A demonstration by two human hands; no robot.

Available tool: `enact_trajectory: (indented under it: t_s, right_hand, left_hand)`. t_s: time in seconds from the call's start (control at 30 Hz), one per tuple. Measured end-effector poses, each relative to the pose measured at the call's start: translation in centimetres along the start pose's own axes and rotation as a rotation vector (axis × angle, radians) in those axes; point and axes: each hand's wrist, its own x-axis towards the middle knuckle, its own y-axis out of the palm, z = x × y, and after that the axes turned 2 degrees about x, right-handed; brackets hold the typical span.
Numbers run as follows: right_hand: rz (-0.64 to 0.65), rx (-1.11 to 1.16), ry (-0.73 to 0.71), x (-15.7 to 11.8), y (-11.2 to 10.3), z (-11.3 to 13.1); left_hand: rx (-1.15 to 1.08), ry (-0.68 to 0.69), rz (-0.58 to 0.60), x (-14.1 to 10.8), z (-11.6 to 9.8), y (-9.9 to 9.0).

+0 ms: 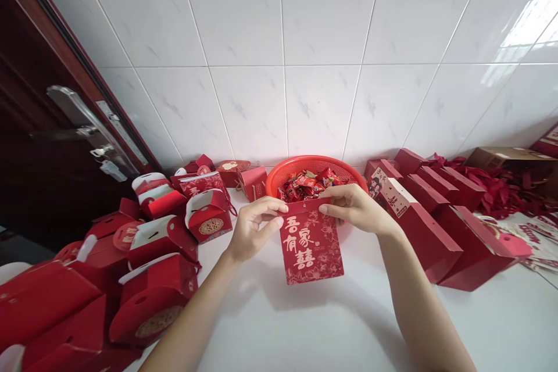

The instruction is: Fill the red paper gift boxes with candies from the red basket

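Note:
A red gift box (311, 247) with white Chinese characters and a pale floral print is held up above the white table, its front facing me. My left hand (257, 224) pinches its top left corner between thumb and fingers. At the top right corner, my right hand (355, 206) grips the folded upper edge in the same way. A small hole shows in that edge between the two hands. Just behind the box stands a red plastic basket (316, 161) of wrapped candies (305, 185), partly hidden by my hands and the box.
Several red gift boxes (161, 238) crowd the left side beside a dark door (26, 145). More upright red boxes (436, 232) stand at right, near red ribbons (462, 180) and a cardboard box (510, 157). A tiled wall (322, 104) closes the back of the white table (314, 331).

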Motion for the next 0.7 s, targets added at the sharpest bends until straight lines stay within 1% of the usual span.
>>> enact_trajectory:
  t_s: [0.13,0.17,0.27,0.43,0.53,0.7]
  right_hand:
    - [-0.002,0.066,-0.006,-0.07,-0.12,-0.11]
    - [-0.002,0.092,0.007,-0.09,-0.18,-0.14]
    - [-0.004,0.149,0.025,-0.17,-0.43,-0.04]
    - [0.032,0.186,0.007,-0.40,-0.93,0.48]
    - [0.052,0.213,0.001,-0.46,-0.96,0.56]
    - [-0.001,0.218,-0.003,-0.43,-0.37,0.49]
  left_hand:
    - [-0.003,-0.119,-0.069,0.16,0.05,0.21]
    - [-0.007,-0.149,-0.070,0.22,0.08,0.27]
    - [-0.047,-0.203,-0.027,0.39,0.20,0.37]
    - [-0.098,-0.232,-0.033,0.43,0.33,0.30]
    - [-0.093,-0.220,-0.021,0.41,0.35,0.18]
    - [-0.062,-0.187,-0.055,0.39,0.25,-0.12]
